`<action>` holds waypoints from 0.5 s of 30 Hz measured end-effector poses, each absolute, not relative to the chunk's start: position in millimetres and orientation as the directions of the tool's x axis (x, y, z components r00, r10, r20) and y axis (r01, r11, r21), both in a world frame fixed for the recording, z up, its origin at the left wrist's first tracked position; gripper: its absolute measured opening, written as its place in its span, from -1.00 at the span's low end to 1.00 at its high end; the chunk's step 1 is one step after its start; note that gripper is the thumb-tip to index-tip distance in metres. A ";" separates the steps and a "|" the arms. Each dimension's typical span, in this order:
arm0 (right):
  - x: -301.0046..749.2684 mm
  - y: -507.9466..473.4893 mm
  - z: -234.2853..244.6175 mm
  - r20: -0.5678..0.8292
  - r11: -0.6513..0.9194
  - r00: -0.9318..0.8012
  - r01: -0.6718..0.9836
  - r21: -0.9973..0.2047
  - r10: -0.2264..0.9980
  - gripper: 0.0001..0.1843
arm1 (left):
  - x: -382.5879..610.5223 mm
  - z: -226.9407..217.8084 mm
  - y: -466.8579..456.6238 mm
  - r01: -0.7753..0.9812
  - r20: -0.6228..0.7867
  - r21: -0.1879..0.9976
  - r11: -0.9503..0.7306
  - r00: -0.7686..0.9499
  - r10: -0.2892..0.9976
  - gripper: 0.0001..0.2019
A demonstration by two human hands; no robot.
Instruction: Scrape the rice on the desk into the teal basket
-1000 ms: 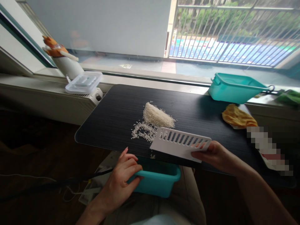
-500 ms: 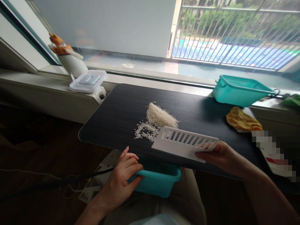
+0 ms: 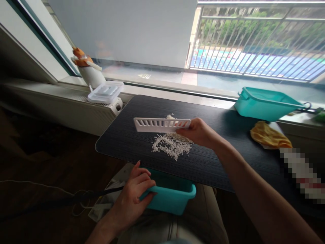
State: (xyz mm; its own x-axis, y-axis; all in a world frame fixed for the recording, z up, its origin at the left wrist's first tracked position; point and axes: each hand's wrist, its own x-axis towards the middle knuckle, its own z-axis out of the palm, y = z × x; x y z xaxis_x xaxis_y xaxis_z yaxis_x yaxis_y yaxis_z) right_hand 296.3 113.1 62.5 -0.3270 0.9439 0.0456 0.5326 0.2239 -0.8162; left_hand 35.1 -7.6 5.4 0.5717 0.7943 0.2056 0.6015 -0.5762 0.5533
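My right hand (image 3: pixel 203 134) is closed on one end of a white slotted plastic plate (image 3: pixel 157 128), which is raised over the dark table (image 3: pixel 122 135). White rice grains (image 3: pixel 174 147) lie below and behind the plate, partly as a heap and partly scattered toward the near edge. The plate and my hand hide much of the heap. At the table's front edge my left hand (image 3: pixel 138 189) is closed around the rim of a turquoise plastic bin (image 3: pixel 172 201). This bin rests at my lap, with its far side under the tabletop. Its inside is dark.
Another turquoise bin (image 3: pixel 269 105) stands at the back right by the window. A yellow cloth (image 3: pixel 270 135) lies near the table's right side. On the radiator (image 3: pixel 96 113) at left are a clear plastic lid (image 3: pixel 106 91) and a white container with an orange top (image 3: pixel 88 69).
My right hand has lifted the slotted plate and moved it left and away from me, over the rice. More grains now lie spread toward the near edge. My left hand stays on the bin.
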 end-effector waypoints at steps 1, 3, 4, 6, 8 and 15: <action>285.2 123.2 65.2 0.039 0.252 -0.391 0.512 -0.821 0.920 -0.73 | 34.0 4.9 -8.1 0.606 0.204 0.551 -0.574 0.569 0.797 -0.92; 262.5 142.5 67.7 0.037 0.312 -0.490 0.495 -0.811 0.871 -0.75 | 32.1 4.7 -9.7 0.611 0.208 0.546 -0.573 0.564 0.799 -0.91; 251.9 151.2 67.4 0.029 0.333 -0.519 0.503 -0.798 0.854 -0.74 | 31.0 4.9 -10.9 0.612 0.214 0.544 -0.574 0.560 0.800 -0.89; 234.8 165.2 64.3 -0.015 0.334 -0.551 0.527 -0.782 0.834 -0.73 | 28.2 5.4 -13.8 0.613 0.230 0.542 -0.575 0.550 0.803 -0.86; 224.5 173.3 59.0 -0.066 0.316 -0.567 0.546 -0.776 0.821 -0.73 | 24.2 5.2 -16.7 0.621 0.237 0.539 -0.570 0.538 0.809 -0.84; 231.3 166.0 42.9 -0.118 0.351 -0.630 0.567 -0.745 0.768 -0.72 | 15.9 -0.3 -18.1 0.639 0.229 0.545 -0.543 0.510 0.829 -0.81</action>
State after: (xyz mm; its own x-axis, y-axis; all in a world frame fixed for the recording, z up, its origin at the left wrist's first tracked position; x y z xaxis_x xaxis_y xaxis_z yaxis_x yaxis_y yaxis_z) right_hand 231.3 166.0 42.9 -0.6297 0.7679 -0.1179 0.5671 0.3507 -0.7452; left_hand 15.9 -18.1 -0.3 0.5100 0.8292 0.2289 0.6386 -0.5432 0.5450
